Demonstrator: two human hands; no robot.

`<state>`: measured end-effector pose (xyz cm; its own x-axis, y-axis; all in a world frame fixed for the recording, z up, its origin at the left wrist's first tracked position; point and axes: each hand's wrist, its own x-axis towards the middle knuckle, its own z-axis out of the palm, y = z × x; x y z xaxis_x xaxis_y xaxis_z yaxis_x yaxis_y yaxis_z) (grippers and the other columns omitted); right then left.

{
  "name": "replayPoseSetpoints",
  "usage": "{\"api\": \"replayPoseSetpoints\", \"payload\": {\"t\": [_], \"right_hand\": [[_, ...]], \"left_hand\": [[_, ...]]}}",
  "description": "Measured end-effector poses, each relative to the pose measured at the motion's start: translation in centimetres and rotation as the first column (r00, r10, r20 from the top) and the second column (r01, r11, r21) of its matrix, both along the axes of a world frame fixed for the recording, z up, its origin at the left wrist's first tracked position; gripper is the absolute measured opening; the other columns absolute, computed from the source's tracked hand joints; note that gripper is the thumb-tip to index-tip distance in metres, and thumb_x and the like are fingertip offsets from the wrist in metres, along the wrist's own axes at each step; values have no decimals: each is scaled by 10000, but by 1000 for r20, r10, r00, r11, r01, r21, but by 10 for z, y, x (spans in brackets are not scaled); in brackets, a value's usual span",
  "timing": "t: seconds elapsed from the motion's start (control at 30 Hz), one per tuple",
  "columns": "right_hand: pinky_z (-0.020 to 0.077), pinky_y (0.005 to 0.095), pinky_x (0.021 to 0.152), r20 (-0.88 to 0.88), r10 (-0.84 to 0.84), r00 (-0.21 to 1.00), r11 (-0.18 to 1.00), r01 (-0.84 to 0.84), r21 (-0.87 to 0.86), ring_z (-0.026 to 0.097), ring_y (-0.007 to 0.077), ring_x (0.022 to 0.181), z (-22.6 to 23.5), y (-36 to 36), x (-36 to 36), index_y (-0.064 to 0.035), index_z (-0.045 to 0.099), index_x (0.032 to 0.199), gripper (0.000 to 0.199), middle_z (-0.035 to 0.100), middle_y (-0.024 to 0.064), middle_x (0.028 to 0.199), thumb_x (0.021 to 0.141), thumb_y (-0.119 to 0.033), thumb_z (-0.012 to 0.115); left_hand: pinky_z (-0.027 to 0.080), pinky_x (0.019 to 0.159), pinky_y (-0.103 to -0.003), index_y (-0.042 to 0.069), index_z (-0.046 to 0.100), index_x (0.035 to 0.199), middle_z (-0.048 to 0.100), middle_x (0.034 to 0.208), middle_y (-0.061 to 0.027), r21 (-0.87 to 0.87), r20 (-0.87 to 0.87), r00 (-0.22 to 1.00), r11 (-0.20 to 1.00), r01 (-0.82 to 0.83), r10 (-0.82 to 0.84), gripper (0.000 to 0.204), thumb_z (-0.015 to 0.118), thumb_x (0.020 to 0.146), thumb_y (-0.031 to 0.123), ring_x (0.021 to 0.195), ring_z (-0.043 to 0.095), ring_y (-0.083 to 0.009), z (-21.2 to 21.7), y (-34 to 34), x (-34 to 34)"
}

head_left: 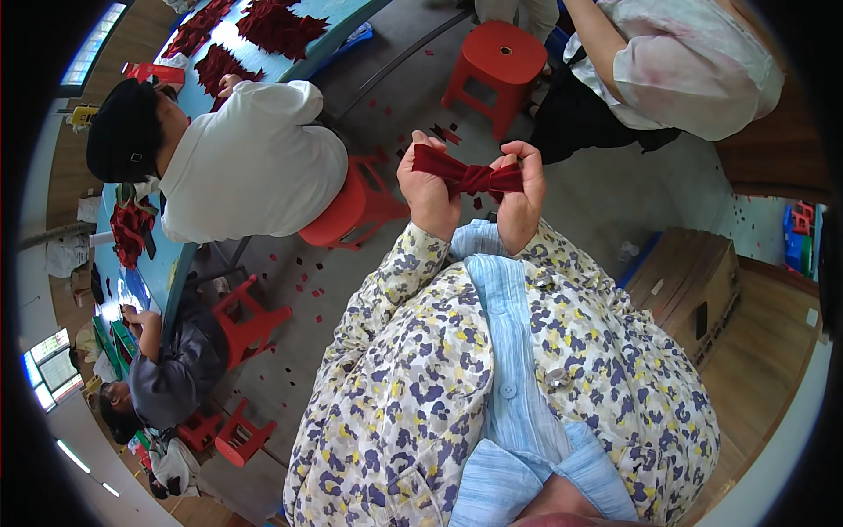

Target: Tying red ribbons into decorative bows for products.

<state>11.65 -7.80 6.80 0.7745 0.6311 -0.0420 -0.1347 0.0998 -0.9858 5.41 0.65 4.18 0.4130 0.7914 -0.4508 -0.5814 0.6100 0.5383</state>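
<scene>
Holding dark red velvet bow [468, 176] at chest height, I see left hand [428, 186] and right hand [520, 195] both clamped on it, one at each wing, pinched centre between them. Below: grey concrete floor [571, 189] littered with small red fabric scraps [307, 272]. Red plastic stool [497, 66] ahead, near seated co-worker. Left: long blue worktable [325, 35] carrying red cut pieces [277, 26]; person in white shirt [250, 162] seated there. Cardboard box [694, 285] at right.

red stool [500, 57] on grey floor [580, 189] | cardboard box [694, 285] at right | blue bench [307, 48] with dark red fabric pieces [277, 26] | seated person in white shirt [255, 162] on red stool
</scene>
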Motion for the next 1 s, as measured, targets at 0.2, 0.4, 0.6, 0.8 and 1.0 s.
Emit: {"api": "replayPoseSetpoints", "payload": {"t": [0.2,0.4,0.6,0.8,1.0], "right_hand": [[362,174,532,-35,28,999,1000,-28,-3,424,39,620,-4,0,2,-55,450,1058,325,493,-11,764,769,68,365],[367,187,526,121,71,990,997,-65,-47,443,40,630,-13,3,6,-56,500,934,178,496,-14,744,822,37,398],[351,193,484,-170,56,984,991,-75,-109,452,41,584,-20,-2,4,-71,522,813,125,511,-10,705,903,-100,440],[295,209,397,-431,-47,901,987,-24,-159,429,66,460,-18,1,2,-104,531,828,178,508,-9,637,936,-172,407],[297,210,396,-429,-75,900,993,27,-118,430,71,460,-22,1,4,-108,523,876,123,509,-1,650,926,-143,416]], "left_hand": [[366,512,-226,104,529,731,493,694,36,37,-16,999,999,-37,38,341,491,961,353,577,453,-65,-9,0,5],[366,507,-232,104,534,723,496,674,27,194,-129,991,978,71,-46,416,469,947,449,569,451,-78,-20,5,4],[397,509,-235,89,545,745,485,608,10,-197,43,997,977,75,-68,442,451,944,472,523,460,-98,-14,4,3],[397,498,-242,90,546,741,507,621,11,71,-65,997,997,33,-29,442,457,940,475,537,478,-98,-27,1,7],[406,497,-251,103,534,745,527,654,14,25,-132,990,999,44,-40,390,491,937,440,569,499,-99,-29,4,12]]}}
